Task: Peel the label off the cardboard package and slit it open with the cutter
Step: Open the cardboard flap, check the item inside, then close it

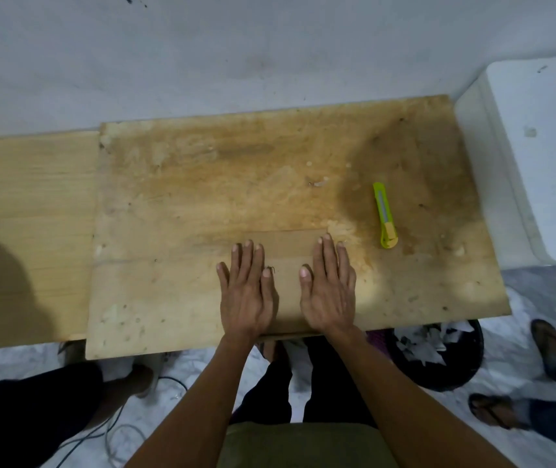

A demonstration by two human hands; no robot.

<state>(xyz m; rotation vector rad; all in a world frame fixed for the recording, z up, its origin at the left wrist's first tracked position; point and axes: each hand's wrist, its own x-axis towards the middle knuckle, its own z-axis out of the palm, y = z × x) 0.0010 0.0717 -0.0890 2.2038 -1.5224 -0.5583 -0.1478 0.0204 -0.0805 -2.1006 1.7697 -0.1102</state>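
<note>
Both hands lie flat and palm-down, fingers spread and holding nothing, on a flat brown cardboard package that sits at the near edge of the stained wooden tabletop. The left hand covers the package's left part and the right hand its right, with a strip of bare cardboard showing between them and a little more beyond the fingertips. The package is close in colour to the board under it, so its outline is faint, and no label can be made out on the part that shows; it may be under a palm, or on a face that is hidden. The yellow-green cutter lies on the tabletop off to the right, well apart from the package and beyond the right hand, its blade apparently drawn in, though that is hard to tell. Judging from this, the work has not yet begun: the label stage is first, and the cutter is untouched. The next move calls for finding the label's edge, pinning the package with one hand and picking up a corner with a fingernail of the other, then pulling low and slow so it does not tear. A dark basket of paper scraps stands on the floor under the tabletop's right end, handy for the peeled label.
</note>
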